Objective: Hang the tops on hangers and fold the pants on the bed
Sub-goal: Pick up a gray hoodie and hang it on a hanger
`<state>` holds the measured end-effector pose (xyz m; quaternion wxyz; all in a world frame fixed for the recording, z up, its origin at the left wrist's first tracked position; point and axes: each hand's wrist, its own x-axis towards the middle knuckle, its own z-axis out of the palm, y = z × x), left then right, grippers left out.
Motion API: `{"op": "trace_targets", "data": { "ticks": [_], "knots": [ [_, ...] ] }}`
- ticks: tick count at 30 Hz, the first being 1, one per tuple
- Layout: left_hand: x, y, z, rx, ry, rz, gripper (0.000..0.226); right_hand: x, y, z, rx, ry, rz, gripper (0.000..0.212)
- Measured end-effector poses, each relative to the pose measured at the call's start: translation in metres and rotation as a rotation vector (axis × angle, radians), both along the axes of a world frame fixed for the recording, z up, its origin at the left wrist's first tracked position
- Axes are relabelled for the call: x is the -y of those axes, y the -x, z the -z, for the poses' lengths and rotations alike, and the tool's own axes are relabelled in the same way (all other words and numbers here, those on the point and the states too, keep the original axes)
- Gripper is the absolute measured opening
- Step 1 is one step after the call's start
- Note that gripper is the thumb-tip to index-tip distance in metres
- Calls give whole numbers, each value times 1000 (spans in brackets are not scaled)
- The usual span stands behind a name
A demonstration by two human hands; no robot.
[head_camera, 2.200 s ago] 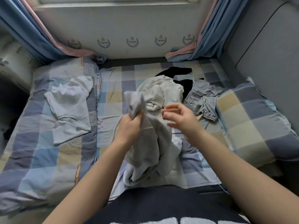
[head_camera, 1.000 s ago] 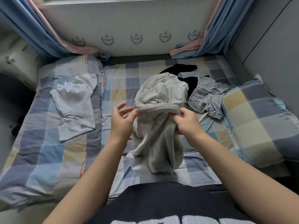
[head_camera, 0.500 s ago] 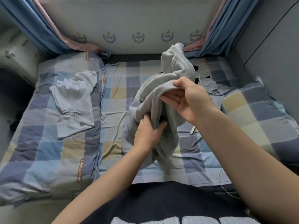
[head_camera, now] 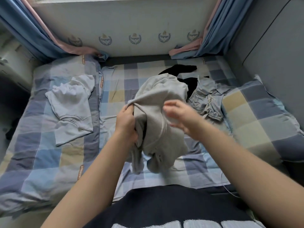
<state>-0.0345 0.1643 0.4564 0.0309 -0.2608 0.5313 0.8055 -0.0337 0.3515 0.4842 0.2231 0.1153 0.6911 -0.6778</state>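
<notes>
Over the middle of the checked bed (head_camera: 115,89) I hold up a bunched grey garment (head_camera: 158,99); its lower part hangs down to the sheet. My left hand (head_camera: 126,124) grips a fold on its left side. My right hand (head_camera: 179,117) is motion-blurred at the garment's right side, fingers stretched out and not closed on the cloth. To the left, a white T-shirt (head_camera: 72,104) lies spread on the duvet. A crumpled grey-blue garment with a drawstring (head_camera: 207,99) lies to the right, and a black garment (head_camera: 181,69) lies behind the grey one.
A checked pillow (head_camera: 259,116) fills the bed's right side against a grey padded wall (head_camera: 271,46). Blue and pink curtains (head_camera: 32,35) hang at both far corners. A thin white cable (head_camera: 228,188) trails at the near right edge.
My right hand has let go of the raised grey garment and dropped to its right side. The garment has come down lower, and my left hand has shifted up to grip its left fold.
</notes>
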Motion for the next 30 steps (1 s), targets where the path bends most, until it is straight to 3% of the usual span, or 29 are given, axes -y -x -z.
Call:
{"op": "trace_targets", "data": {
  "ticks": [4,6,7,10,11,15,18,22,25,28,30],
  "knots": [
    [-5,-3,-8,46,-188,56,28,2,-59,58,24,-105,-260,65],
    [-6,-5,-10,67,-202,78,27,8,-77,77,4,-146,-301,70],
    [-6,-6,-11,84,-190,86,27,10,-81,83,-30,-216,-287,63],
    [-1,-6,-12,115,-136,93,29,9,-72,90,-160,-497,-267,14],
    [2,-5,-13,113,-118,74,29,7,-67,91,-165,-486,-247,6],
    [25,4,-15,16,97,3,18,4,-48,76,-75,-125,0,16],
    [37,-2,-8,-49,295,86,36,5,-32,53,-31,123,191,23],
    [28,-28,17,-149,637,157,27,2,-20,28,31,369,333,23],
    [14,-49,40,-75,618,246,35,-4,-19,11,70,450,362,31],
    [2,-61,59,160,490,441,76,-13,-18,0,103,505,333,45],
    [2,-61,69,259,459,539,84,-16,-19,-4,109,531,318,48]
  ]
}}
